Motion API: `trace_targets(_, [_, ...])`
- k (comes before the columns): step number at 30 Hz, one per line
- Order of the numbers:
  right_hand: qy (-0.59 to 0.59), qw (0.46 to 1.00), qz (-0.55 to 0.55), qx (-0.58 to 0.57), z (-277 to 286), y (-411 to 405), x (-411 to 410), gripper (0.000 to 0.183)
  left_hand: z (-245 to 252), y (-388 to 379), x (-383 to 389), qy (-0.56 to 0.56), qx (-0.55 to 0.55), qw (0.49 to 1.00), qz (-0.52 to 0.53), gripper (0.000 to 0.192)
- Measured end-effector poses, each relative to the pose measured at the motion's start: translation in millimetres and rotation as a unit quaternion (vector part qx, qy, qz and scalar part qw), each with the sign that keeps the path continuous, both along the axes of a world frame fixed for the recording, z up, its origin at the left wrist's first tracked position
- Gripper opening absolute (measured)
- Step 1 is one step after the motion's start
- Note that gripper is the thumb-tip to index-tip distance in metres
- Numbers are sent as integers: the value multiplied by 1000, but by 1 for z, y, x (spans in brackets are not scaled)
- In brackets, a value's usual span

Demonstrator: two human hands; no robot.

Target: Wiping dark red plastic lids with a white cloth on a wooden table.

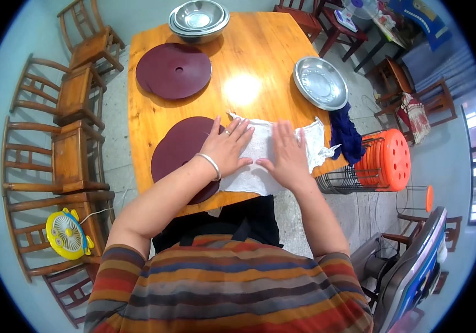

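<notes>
A white cloth lies spread at the near edge of the wooden table. My left hand, with a ring and a bracelet on that arm, rests flat on its left part, fingers apart. On the right part lies my right hand, slightly blurred, palm down, thumb pointing at the left thumb. Crumpled white fabric is just right of the right hand. Dark red round mats overlap each other left of the cloth, partly hidden by my left forearm. Neither hand grips anything.
More dark red round mats lie farther back, near nested metal bowls. Metal basins sit at the right edge, above a dark blue cloth hanging over it. Orange stools stand at right; wooden chairs line the left.
</notes>
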State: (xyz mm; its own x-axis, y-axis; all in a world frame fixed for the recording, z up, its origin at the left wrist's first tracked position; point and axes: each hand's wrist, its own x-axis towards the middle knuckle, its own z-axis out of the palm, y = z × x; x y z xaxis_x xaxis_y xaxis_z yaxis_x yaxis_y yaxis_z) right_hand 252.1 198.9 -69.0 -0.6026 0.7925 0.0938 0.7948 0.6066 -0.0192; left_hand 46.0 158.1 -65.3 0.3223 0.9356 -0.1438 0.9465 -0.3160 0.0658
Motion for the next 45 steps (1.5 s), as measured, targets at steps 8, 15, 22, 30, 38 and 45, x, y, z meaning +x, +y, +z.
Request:
trace_targets(8, [-10,998,1,-61,-2,14,-4,106,14,31,-4,-4,-42,999,-10,80])
trace_targets(15, [58,994,47,-76,-7,-19,14,82,13,3,0,4,-52,997,-50,71])
trace_targets(22, [114,958,-248,85,8,59,87,25,23,13,17,-71,18,996,-47,64])
trace_targets(30, [404,912,-50,-55,54,23,37,11,51,18,17,-318,98,942,-34,71])
trace_targets(38, [500,793,13,-348,109,3,18,21,97,17,13,-591,-136,793,66,20])
trace_targets(45, [319,858,85,-394,118,1,45,21,120,-5,-20,-725,-206,646,120,15])
